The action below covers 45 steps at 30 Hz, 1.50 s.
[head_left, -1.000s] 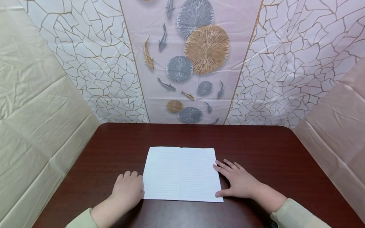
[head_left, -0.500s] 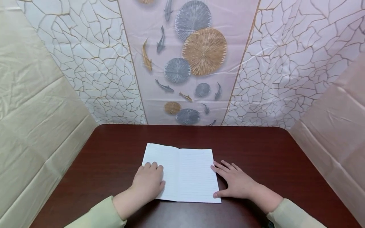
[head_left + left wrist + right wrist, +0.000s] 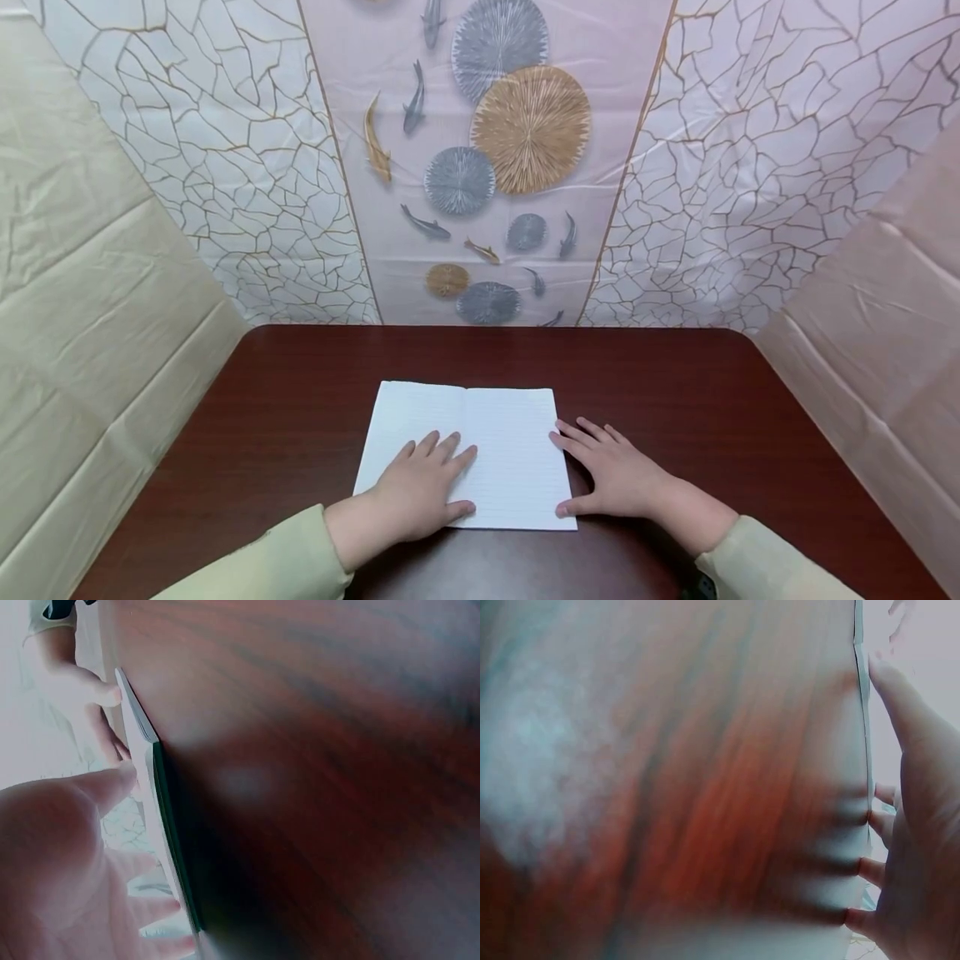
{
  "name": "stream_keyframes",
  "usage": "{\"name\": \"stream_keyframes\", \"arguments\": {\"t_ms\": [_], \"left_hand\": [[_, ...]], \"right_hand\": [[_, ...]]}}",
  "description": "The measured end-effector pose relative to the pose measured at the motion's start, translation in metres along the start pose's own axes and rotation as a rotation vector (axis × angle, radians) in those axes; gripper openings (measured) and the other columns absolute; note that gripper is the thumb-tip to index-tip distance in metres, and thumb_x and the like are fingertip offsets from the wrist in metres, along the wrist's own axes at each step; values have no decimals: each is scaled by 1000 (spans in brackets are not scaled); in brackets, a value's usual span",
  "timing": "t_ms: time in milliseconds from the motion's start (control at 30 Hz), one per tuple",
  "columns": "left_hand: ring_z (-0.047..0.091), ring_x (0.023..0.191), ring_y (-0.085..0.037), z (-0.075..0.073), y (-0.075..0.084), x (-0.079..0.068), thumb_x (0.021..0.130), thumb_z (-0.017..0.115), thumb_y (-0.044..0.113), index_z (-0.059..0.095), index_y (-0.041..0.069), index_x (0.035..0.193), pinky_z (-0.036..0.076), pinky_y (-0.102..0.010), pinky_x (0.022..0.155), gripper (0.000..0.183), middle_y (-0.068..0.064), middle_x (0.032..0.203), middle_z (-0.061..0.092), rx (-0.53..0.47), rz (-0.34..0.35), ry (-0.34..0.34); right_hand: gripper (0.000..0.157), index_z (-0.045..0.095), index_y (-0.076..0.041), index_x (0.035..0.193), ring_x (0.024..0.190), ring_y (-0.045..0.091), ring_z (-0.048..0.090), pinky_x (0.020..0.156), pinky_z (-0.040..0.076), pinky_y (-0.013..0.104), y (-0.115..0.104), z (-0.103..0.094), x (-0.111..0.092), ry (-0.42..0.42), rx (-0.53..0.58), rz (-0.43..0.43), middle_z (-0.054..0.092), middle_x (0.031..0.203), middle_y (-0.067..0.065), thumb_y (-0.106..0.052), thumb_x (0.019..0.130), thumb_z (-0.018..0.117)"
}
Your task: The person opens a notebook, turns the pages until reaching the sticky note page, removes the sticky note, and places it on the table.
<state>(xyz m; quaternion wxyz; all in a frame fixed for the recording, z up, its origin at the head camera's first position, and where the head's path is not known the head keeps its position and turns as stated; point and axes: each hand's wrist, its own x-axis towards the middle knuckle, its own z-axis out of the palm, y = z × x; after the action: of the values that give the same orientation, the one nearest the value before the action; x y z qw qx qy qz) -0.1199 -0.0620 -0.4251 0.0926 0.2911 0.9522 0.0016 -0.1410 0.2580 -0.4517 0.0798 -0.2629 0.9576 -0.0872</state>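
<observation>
An open notebook [image 3: 517, 467] with lined white pages lies on the dark red-brown table. Its dark cover edge shows beneath the pages in the left wrist view. My left hand [image 3: 420, 492] lies across the left page, fingers spread, with the fingertips and thumb touching the paper around the centre fold. At the notebook's right edge, my right hand [image 3: 618, 475] rests with spread fingers; its thumb and fingertips touch the page's edge and the table. Neither hand grips anything.
The table [image 3: 675, 375] has rounded far corners. Behind it hangs a patterned cloth backdrop [image 3: 465, 242], and beige cloth walls [image 3: 97, 292] stand at both sides.
My left hand has moved right from the notebook's left edge across the left page to the fold, and its curled fingers have spread out. The right hand has stayed in place.
</observation>
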Motion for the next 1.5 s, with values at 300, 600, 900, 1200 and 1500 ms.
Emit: {"name": "stream_keyframes", "arguments": {"t_ms": [300, 600, 900, 1200, 1500], "left_hand": [[28, 145, -38, 1, -5, -1, 92, 55, 62, 35, 28, 155, 33, -63, 107, 74, -9, 161, 28, -87, -2, -69], [27, 146, -37, 4, -3, 0, 93, 54, 63, 34, 28, 155, 32, -64, 106, 74, -8, 162, 27, -104, 1, -66], [26, 146, -36, 4, -3, 1, 93, 53, 63, 33, 29, 156, 32, -64, 107, 74, -7, 162, 26, -93, -5, -79], [27, 146, -37, 5, -6, 1, 92, 54, 64, 34, 29, 156, 32, -65, 106, 75, -8, 162, 27, -81, -6, -71], [28, 145, -38, 5, -6, 1, 92, 54, 63, 35, 29, 155, 33, -65, 106, 74, -9, 161, 28, -84, -6, -70]], "right_hand": [[109, 36, -20, 155, 146, 38, 25, 111, 22, 66, 0, -1, 0, 10, 6, -14, 29, 161, 3, -87, 71, 55], [105, 35, -22, 156, 145, 39, 27, 109, 24, 66, 2, 1, -3, 39, -19, -36, 32, 160, 4, -86, 74, 54], [103, 35, -28, 155, 147, 39, 22, 111, 21, 66, 2, 1, -2, 15, -33, -33, 29, 161, 2, -87, 73, 53], [112, 32, -28, 156, 148, 40, 19, 110, 20, 68, 0, 0, -1, -26, -5, -45, 24, 163, 5, -90, 66, 56], [109, 35, -29, 155, 148, 38, 20, 111, 20, 67, 0, 4, 3, -8, -19, -25, 27, 162, 3, -91, 67, 54]]}}
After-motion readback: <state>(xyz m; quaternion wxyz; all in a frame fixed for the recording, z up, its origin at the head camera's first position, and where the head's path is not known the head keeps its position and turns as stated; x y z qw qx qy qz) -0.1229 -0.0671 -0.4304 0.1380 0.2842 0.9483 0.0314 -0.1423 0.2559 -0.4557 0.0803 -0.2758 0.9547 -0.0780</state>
